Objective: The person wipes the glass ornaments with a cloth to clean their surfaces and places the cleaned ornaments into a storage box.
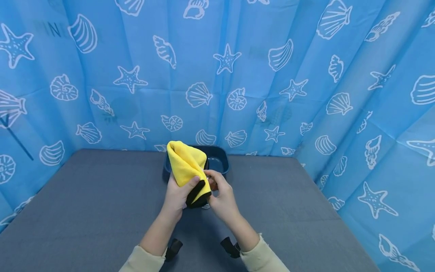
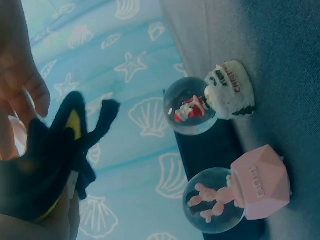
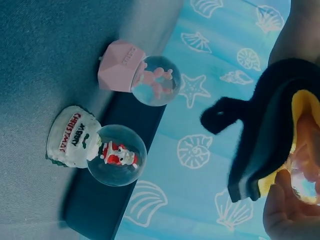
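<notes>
Presently, the left hand (image 1: pixel 177 196) grips a yellow cloth (image 1: pixel 186 163) with a black edge, thumb curled across its lower fold, held up over the middle of the grey table (image 1: pixel 85 211). The cloth stands upright above the hand, its black hem (image 1: pixel 197 194) hanging at the bottom, at roughly 6 o'clock of the fold.

The right hand (image 1: pixel 222 198) sits at 3 o'clock of the cloth, touching it, fingers curled around a small clear glass object (image 3: pixel 305 180) that is mostly hidden by the fingers and the cloth; its exact form cannot be told.

Behind the cloth, at 12 o'clock, a dark blue tray (image 1: pixel 219 160) lies on the table against the blue seashell curtain (image 1: pixel 306 75).

The wrist views show two snow globes standing on the table just beside the tray's edge: one with a white base (image 3: pixel 70 137) lettered "CHRISTMAS" and a red-and-white figure inside, one with a pink faceted base (image 3: pixel 120 67) and a pink figure inside. The two globes stand near each other, not touching. Both hands are well apart from them.
</notes>
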### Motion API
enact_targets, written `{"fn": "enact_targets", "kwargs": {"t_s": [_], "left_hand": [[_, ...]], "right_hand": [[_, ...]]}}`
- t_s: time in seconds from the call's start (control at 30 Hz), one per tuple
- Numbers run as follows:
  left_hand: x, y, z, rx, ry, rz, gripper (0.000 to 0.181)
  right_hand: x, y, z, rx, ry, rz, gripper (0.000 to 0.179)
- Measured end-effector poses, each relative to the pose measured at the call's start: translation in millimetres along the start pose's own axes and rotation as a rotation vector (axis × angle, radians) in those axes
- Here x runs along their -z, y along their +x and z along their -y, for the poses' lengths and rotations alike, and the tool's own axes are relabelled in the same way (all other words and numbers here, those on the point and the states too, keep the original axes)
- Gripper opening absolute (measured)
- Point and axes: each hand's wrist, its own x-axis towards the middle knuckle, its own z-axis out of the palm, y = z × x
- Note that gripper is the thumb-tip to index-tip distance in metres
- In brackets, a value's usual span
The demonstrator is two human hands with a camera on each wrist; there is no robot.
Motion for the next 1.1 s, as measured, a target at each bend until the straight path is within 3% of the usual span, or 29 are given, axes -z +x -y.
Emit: {"fn": "enact_targets", "kwargs": {"t_s": [0.13,0.4,0.63,0.9,1.1], "left_hand": [[-1.8,-0.5,2.2,-0.016,-0.017,-0.048,0.063],[-2.8,-2.0,4.7,-0.021,-0.046,-0.101,0.054],[-1.7,-1.9,5.1,-0.002,-0.028,-0.111,0.051],[3.1,0.9,2.5,0.030,-0.062,-0.110,0.054],[7.6,3.1,-1.6,0.054,-0.064,-0.113,0.052]], "right_hand": [[-2.5,-0.4,1.9,-0.025,-0.005,0.020,0.056],[-5.9,-0.7,2.4,-0.041,0.039,-0.017,0.045],[-4.6,-1.6,1.1,-0.072,0.088,-0.018,0.043],[0.5,-2.7,1.9,-0.179,0.165,0.000,0.043],[5.2,-2.3,-0.1,-0.191,0.167,0.000,0.048]]}}
